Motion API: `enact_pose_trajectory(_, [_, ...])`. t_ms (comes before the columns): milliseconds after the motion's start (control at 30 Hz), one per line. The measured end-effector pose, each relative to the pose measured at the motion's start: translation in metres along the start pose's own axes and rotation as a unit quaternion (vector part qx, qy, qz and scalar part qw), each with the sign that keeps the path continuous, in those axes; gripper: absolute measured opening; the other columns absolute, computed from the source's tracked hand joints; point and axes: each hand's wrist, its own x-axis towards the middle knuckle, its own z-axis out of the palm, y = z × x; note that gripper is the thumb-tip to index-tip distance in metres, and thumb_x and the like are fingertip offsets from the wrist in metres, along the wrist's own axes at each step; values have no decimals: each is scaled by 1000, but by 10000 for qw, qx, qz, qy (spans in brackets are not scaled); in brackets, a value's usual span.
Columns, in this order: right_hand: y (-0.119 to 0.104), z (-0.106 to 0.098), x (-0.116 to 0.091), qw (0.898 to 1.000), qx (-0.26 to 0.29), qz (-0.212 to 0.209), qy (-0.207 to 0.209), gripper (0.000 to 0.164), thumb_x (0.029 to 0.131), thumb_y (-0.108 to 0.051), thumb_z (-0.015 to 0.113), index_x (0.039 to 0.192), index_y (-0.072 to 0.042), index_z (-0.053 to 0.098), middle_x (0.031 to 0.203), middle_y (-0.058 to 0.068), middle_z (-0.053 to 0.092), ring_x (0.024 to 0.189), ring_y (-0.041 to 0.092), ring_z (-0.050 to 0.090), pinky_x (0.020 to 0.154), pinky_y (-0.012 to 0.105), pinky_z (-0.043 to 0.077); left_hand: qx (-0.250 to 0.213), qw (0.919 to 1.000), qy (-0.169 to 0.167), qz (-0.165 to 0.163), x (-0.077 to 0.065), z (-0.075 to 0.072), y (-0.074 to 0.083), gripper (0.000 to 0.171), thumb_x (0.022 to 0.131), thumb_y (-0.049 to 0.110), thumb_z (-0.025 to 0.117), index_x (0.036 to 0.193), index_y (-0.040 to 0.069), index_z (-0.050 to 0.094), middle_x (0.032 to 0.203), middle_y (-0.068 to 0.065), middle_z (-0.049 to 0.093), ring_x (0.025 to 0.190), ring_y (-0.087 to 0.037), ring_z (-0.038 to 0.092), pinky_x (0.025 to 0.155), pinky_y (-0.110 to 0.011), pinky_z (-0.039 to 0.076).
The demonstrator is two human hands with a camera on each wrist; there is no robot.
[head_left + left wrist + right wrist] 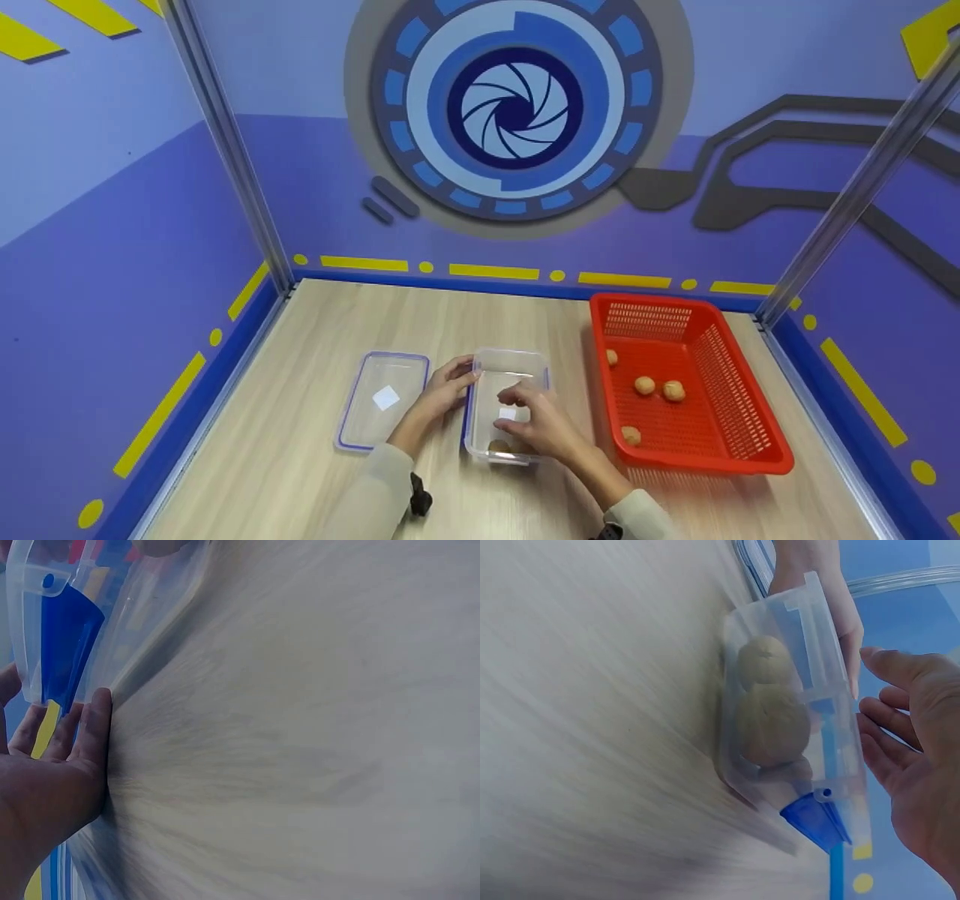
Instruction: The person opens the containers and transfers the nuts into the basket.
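In the head view a clear plastic food container (487, 390) with blue side clips stands on the table. My left hand (448, 388) holds its left side, thumb at the rim and fingers along the outer wall by the blue clip (67, 645). Over the container hangs my right hand (541, 420), thumb and fingertips apart, nothing between them. Through the container's wall, the right wrist view shows tan, walnut-like balls (772, 724) lying at the near end. More such balls (644, 385) lie in a red basket (697, 463) to the right.
The container's clear lid (384, 427), edged in blue and bearing a white label, lies flat to the left of my left hand. Painted walls and metal corner posts (232, 150) enclose the wooden table (442, 315) at the back and sides.
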Motion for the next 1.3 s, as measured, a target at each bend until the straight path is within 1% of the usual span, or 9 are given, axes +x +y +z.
enact_pose_trajectory(167, [-1,5,-2,9988,202,287,-335,35,87,-19,89,114,-3,73,108,11,74,99,28,71,89,46,61,41,10000,48,-41,0,0,-1,56,106,16,65,155,-2,46,152,-27,52,134,-41,57,102,-46,55])
enact_pose_trajectory(333, [0,9,-2,9970,387,454,-483,33,88,-17,89,113,-3,74,108,12,75,100,27,71,90,44,61,140,9999,52,-37,-1,0,0,56,106,17,64,155,-2,44,153,-27,51,135,-40,56,102,-44,55])
enact_pose_trajectory(467, [1,12,-1,9975,298,241,-590,31,86,-13,89,112,-4,75,106,14,76,99,27,72,90,43,60,110,9999,65,-5,-1,0,0,56,107,16,63,156,-3,43,154,-28,50,136,-41,55,103,-45,55])
enact_pose_trajectory(567, [1,14,-2,9976,-19,-14,-687,33,84,-14,91,110,-2,76,104,12,76,98,25,71,89,42,60,91,9999,78,32,-1,0,-1,54,107,14,63,155,-3,44,153,-29,51,135,-41,55,103,-46,55])
enact_pose_trajectory(633, [1,15,-2,9967,-237,-95,-767,34,83,-16,92,110,-2,76,104,9,75,97,23,71,89,41,60,87,9999,74,33,-1,0,0,54,106,14,63,154,-3,46,153,-28,52,135,-41,55,104,-47,55])
enact_pose_trajectory(767, [0,16,-3,9945,-371,-94,-971,35,83,-16,92,110,-1,76,103,8,75,97,21,70,89,39,59,167,9998,72,31,-2,-2,0,54,106,15,65,154,-1,48,152,-27,53,135,-41,56,103,-46,56])
enact_pose_trajectory(1000, [0,15,2,9910,-536,-256,-1201,33,83,-18,91,107,0,76,100,10,76,94,24,72,86,35,59,201,9998,62,-9,-3,-3,2,53,107,17,63,154,0,47,154,-24,53,134,-40,56,100,-42,56])
enact_pose_trajectory(1133, [-1,14,3,9891,-605,-162,-1333,32,84,-18,91,106,0,77,99,9,76,93,23,72,85,35,60,196,9998,93,-48,-2,-2,1,53,106,18,65,154,2,49,154,-22,54,135,-38,56,100,-40,56])
enact_pose_trajectory(1300, [-2,13,4,9870,-592,-37,-1491,30,85,-18,89,106,0,77,97,9,76,90,21,71,83,34,60,261,9996,90,-48,-1,-2,-1,53,106,18,65,154,2,50,154,-23,53,134,-34,57,101,-42,56])
